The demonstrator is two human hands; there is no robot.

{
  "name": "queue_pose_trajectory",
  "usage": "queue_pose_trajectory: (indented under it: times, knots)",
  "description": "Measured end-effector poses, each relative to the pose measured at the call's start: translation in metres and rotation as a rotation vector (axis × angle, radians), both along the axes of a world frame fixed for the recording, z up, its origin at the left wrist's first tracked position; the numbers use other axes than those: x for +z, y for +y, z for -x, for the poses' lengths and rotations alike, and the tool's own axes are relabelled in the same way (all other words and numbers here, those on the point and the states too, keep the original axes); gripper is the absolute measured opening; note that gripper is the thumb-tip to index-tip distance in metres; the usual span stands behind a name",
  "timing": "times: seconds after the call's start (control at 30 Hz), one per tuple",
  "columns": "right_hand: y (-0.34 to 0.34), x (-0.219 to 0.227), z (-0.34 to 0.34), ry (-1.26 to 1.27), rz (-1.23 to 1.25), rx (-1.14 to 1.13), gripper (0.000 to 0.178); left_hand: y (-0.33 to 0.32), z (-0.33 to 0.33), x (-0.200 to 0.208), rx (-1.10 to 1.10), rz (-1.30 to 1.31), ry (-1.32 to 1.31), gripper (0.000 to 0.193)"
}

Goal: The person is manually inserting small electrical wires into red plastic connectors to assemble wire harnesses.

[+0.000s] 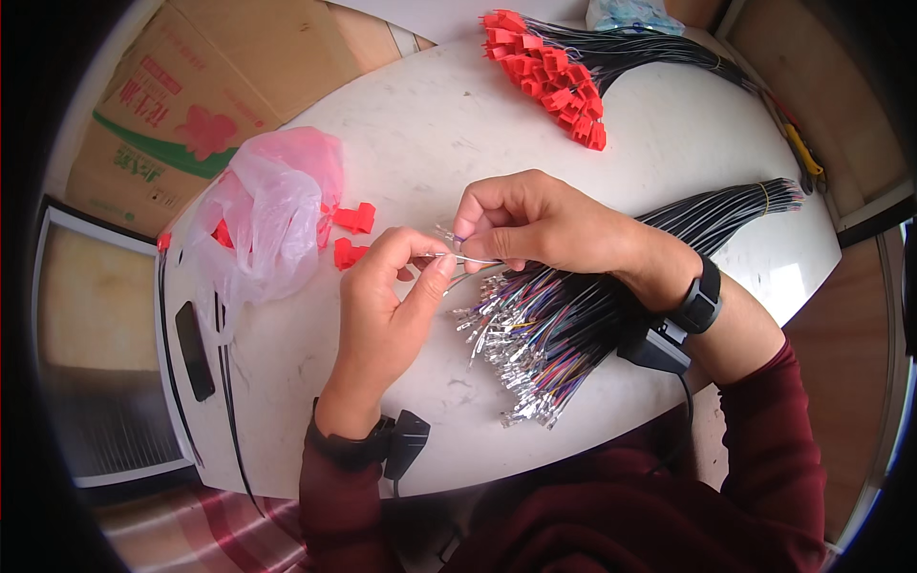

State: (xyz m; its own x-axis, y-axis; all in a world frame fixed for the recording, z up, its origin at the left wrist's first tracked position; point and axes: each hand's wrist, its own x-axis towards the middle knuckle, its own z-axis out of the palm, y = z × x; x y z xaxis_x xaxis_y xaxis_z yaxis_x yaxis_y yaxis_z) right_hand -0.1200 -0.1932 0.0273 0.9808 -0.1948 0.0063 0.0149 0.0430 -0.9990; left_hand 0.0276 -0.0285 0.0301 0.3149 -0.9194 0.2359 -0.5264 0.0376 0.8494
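Observation:
Over the middle of the white table, my left hand (380,304) pinches a thin pale wire (470,259) between thumb and forefinger. My right hand (546,225) is closed on wires of the same cable; a purple wire and small metal terminals show at its fingertips. Just below, a thick bundle of black cables (611,307) lies with coloured wire ends and metal terminals fanned toward me. Left of my hands, two red plastic connector housings (354,219) rest beside a pinkish plastic bag (272,215), through which more red shows.
Toward the far side lies a tied bundle of black cables with red connectors (554,78). A yellow-handled tool (800,150) is at the right edge. A dark phone (195,351) and loose black cables (227,401) lie at left. A cardboard box (224,81) stands behind the bag.

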Motion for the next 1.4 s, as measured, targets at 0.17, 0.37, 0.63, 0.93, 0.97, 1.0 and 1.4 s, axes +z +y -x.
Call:
queue_pose_trajectory:
  times: [0.17,0.37,0.63,0.93,0.97,1.0,1.4]
  knots:
    - [-0.003,0.005,0.001,-0.009,-0.011,0.073,0.014,0.0,0.004,-0.006,-0.004,0.023,0.07,0.01]
    - [-0.007,0.003,0.002,0.006,-0.075,0.122,0.017,-0.001,0.006,-0.006,0.038,-0.011,0.055,0.01]
    - [-0.01,0.011,0.006,0.071,0.037,0.18,0.019,-0.002,0.011,-0.002,0.07,0.015,-0.019,0.009]
    - [-0.01,-0.001,0.001,0.035,0.053,0.177,0.016,-0.003,0.008,-0.011,0.055,0.102,0.186,0.01]
    - [-0.01,0.0,0.001,0.049,0.045,0.155,0.016,-0.004,0.011,-0.009,0.052,0.104,0.185,0.01]
    - [-0.011,0.001,0.002,0.063,0.037,0.134,0.015,-0.005,0.014,-0.005,0.109,0.171,0.221,0.011]
    - [-0.011,0.002,0.002,0.068,-0.01,0.095,0.013,0.002,0.006,-0.001,0.049,0.144,-0.032,0.011]
